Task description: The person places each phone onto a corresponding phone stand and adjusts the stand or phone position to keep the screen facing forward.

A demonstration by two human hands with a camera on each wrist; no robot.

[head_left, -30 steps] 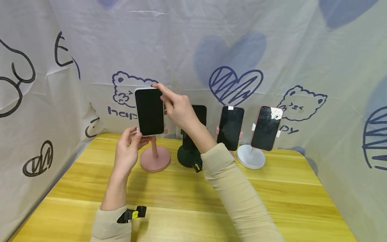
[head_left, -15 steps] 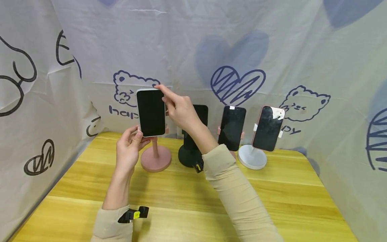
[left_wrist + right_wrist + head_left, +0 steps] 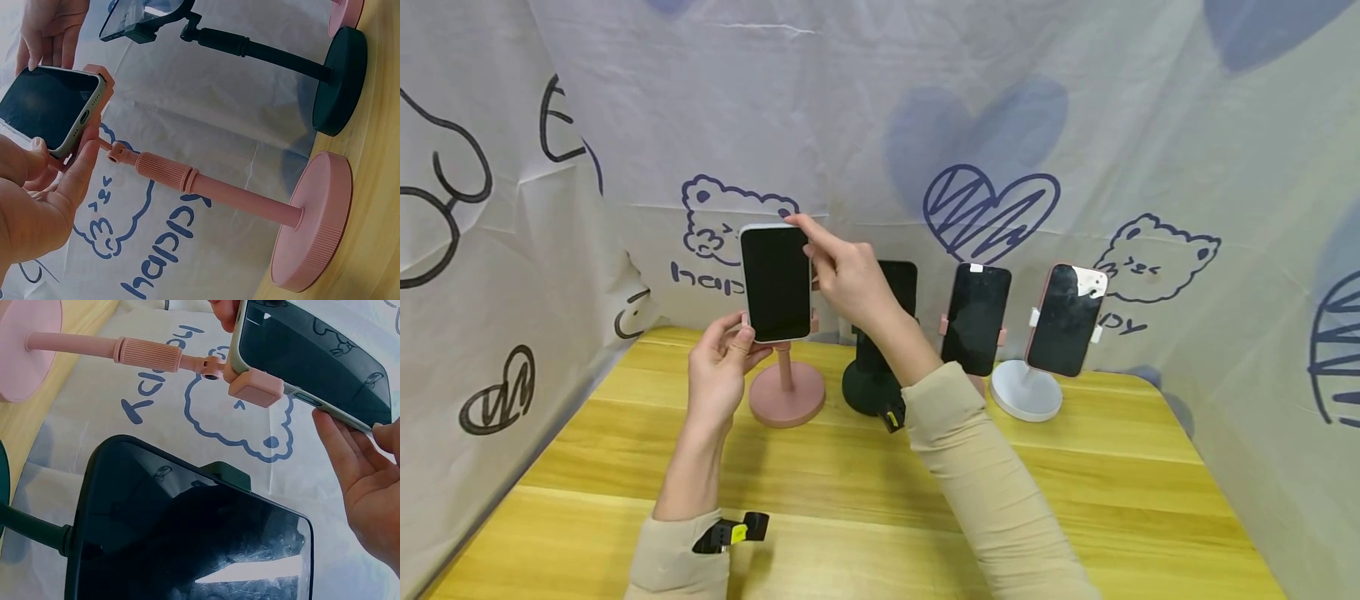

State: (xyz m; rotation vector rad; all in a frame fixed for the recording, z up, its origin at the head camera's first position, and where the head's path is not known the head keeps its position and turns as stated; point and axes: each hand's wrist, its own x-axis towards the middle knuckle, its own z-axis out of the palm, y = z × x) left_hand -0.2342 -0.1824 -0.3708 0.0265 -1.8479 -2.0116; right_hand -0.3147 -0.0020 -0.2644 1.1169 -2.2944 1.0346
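A phone [image 3: 777,283] with a dark screen and pale edge stands upright in the clamp of a pink phone stand [image 3: 787,395]. My left hand [image 3: 718,367] grips its lower left corner, thumb at the front and fingers behind by the clamp. With my right hand [image 3: 853,279] I hold the upper right of the phone, one finger on the top edge and others along the side. In the left wrist view, the pink clamp [image 3: 100,74] sits against the phone's bottom end. The right wrist view shows a clamp pad [image 3: 257,387] at the phone's side.
Right of the pink stand, partly behind my right forearm, a black phone rests in a dark green stand [image 3: 859,392]. Farther right are another phone [image 3: 976,321] in pink clamps and a red-edged phone [image 3: 1066,321] on a white stand [image 3: 1026,396]. A printed cloth [image 3: 850,125] hangs behind the wooden table [image 3: 842,508].
The phone's top edge and my right fingertip on it have dipped slightly. Both hands keep their hold. The head view has shifted a little.
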